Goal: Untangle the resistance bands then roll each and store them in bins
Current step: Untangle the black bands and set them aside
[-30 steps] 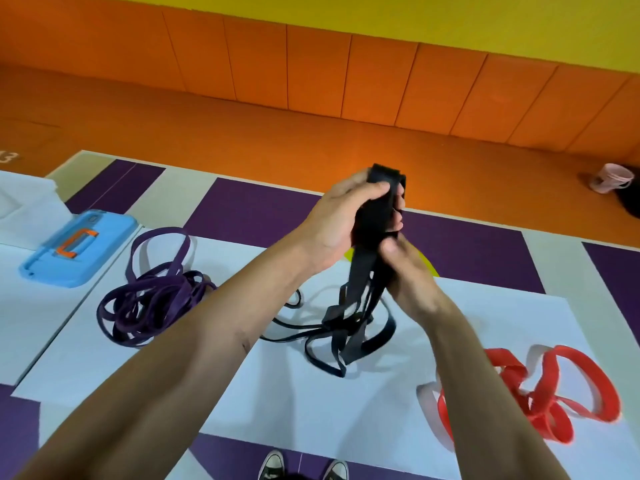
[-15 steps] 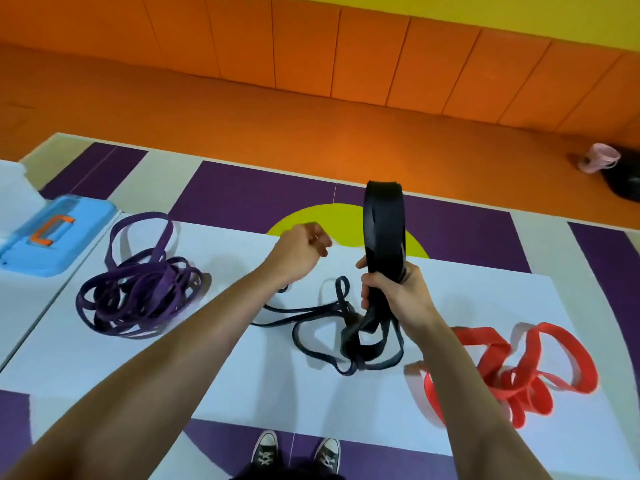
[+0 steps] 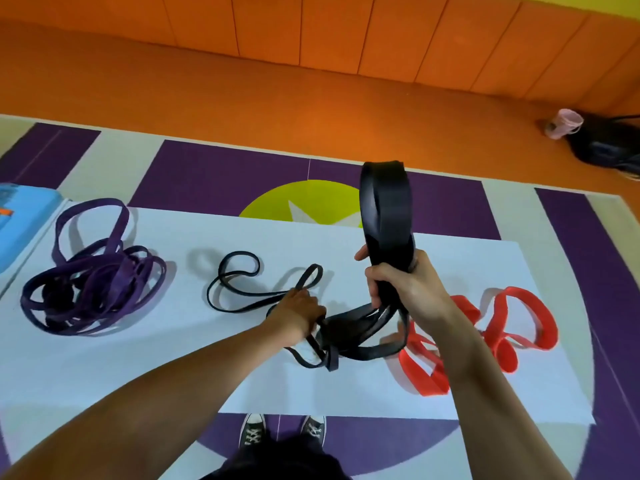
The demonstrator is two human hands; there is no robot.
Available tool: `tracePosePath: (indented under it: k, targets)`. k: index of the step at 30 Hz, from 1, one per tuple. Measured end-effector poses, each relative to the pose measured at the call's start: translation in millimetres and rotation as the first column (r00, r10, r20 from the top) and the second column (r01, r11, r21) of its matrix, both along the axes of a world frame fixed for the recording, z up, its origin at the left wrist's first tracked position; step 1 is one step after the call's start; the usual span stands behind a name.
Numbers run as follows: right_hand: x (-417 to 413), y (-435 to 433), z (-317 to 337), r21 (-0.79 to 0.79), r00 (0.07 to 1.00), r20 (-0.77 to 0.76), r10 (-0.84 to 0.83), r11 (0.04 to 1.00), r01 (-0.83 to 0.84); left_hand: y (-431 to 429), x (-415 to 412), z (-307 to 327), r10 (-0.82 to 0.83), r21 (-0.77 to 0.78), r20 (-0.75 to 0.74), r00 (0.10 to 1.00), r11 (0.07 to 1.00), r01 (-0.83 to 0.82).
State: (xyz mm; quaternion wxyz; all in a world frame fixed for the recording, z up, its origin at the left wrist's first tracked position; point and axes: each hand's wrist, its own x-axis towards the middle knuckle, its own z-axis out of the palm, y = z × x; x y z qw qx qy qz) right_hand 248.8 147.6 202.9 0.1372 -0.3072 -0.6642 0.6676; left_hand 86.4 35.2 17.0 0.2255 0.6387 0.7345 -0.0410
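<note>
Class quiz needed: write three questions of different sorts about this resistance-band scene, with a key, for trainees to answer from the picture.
1. True or false: the right hand grips the wide black band and holds its loop upright.
2. Multiple choice: what does the left hand hold? A. the thin black band; B. a purple band; C. a blue case.
3. Short answer: which band lies on the white sheet to the right of the right hand?

Key: 1 true; 2 A; 3 red band.
</note>
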Motion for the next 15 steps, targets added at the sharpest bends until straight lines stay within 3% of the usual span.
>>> tracePosePath:
  k: [2, 6, 8, 10, 15]
  targets:
    - [4.9, 4.8, -3.6, 0.044, 0.995, 0.104, -0.004, 0.999, -0.001, -2.8, -2.9, 9.7, 0.082, 0.149, 0.028, 0.996, 0.985, -0.086]
    - [-0.8, 2.9, -14.6, 0.078, 0.974, 0.223, 0.042, 0.995, -0.061, 2.3, -9.3, 54.6, 0.267, 0.239, 0.284, 0.921, 0.91, -0.338]
    - [-4.7, -1.4, -24.4, 0.069, 0.974, 0.226, 0.033, 0.996, -0.05, 7.1, -11.3, 81.7, 0.405, 0.186, 0.525, 0.749, 0.804, -0.565]
    - [-8.1, -3.8, -35.0, 0.077, 0.977, 0.211, 0.004, 0.997, -0.021, 10.7, -16.8, 108.9, 0.479, 0.176, 0.655, 0.584, 0.655, -0.735]
    - [-21.4, 3.4, -56.6, 0.114, 0.969, 0.224, -0.106, 0.99, 0.082, -1.9, -44.9, 166.2, 0.504, 0.283, 0.718, 0.479, 0.417, -0.864]
